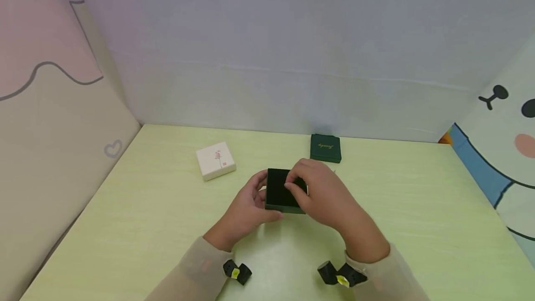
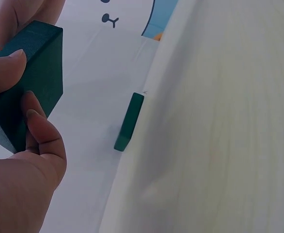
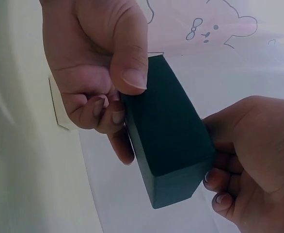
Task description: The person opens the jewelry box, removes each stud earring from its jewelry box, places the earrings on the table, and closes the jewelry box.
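Pale yellow-green table (image 1: 138, 212), white flower-printed box (image 1: 213, 159), flat dark green lettered piece (image 1: 325, 148) near far edge

Gold word on green, red mark on white

In the head view, a gold script word (image 1: 326, 146) stands on top of the dark green square piece (image 1: 326, 153) at the back of the table (image 1: 167, 194); it is upside down to the camera and seems to read "Jewelry". The white box (image 1: 208, 159) to its left bears a tiny red square mark (image 1: 225, 164) beside the stem of a printed pink flower (image 1: 218, 154); any characters in the mark are too small to read
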`<act>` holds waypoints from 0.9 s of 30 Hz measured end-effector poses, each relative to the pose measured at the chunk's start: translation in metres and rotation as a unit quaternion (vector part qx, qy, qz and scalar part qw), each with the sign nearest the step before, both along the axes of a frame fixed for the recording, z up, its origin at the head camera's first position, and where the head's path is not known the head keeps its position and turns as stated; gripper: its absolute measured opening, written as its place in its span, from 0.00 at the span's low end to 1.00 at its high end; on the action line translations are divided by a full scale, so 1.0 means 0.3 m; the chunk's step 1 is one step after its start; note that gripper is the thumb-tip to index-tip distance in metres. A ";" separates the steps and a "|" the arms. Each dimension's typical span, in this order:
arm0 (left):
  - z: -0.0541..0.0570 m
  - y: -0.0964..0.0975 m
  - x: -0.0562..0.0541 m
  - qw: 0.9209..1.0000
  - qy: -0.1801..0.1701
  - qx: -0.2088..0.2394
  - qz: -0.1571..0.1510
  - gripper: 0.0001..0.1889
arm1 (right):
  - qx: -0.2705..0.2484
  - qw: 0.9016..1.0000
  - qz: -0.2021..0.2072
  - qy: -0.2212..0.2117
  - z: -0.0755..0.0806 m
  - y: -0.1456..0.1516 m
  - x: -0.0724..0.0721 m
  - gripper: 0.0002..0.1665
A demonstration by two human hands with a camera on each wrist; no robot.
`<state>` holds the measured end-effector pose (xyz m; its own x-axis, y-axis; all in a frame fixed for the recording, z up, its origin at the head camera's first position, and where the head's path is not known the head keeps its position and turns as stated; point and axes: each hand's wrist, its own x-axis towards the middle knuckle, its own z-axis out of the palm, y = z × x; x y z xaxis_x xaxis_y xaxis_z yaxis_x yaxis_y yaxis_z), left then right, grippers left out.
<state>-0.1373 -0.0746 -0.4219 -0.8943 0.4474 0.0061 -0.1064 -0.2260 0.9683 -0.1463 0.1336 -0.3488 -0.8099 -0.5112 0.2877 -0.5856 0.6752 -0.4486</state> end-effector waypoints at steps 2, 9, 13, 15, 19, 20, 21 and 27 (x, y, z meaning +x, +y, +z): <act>0.000 0.001 0.001 1.000 0.000 0.003 -0.001 0.54 | 0.000 1.000 0.002 0.006 0.002 0.000 0.001 0.05; -0.005 -0.003 0.000 1.000 0.000 0.002 0.003 0.54 | 0.026 0.998 0.009 0.048 0.017 0.010 -0.024 0.05; -0.003 -0.003 -0.003 1.000 0.000 -0.002 0.008 0.54 | 0.053 0.995 0.021 0.080 0.022 0.039 -0.058 0.05; -0.002 -0.003 -0.004 1.000 0.001 -0.002 0.010 0.54 | 0.061 0.994 0.024 0.089 0.024 0.061 -0.073 0.05; 0.005 0.000 -0.003 1.000 0.002 0.002 0.015 0.54 | 0.063 0.995 0.010 0.078 0.029 0.113 -0.102 0.04; 0.006 0.000 -0.002 1.000 0.001 0.003 0.015 0.54 | 0.059 0.996 0.004 0.066 0.031 0.124 -0.107 0.04; 0.007 0.001 -0.002 1.000 0.000 0.002 0.017 0.54 | 0.056 0.997 -0.002 0.051 0.031 0.135 -0.113 0.04; 0.008 -0.002 -0.001 1.000 -0.005 0.001 0.016 0.54 | 0.027 0.998 -0.027 -0.047 0.034 0.156 -0.124 0.02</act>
<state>-0.1375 -0.0751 -0.4194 -0.9081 0.4188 -0.0026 -0.1094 -0.2313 0.9667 -0.1837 0.1803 -0.3385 -0.8589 -0.4784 0.1828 -0.5046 0.7296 -0.4617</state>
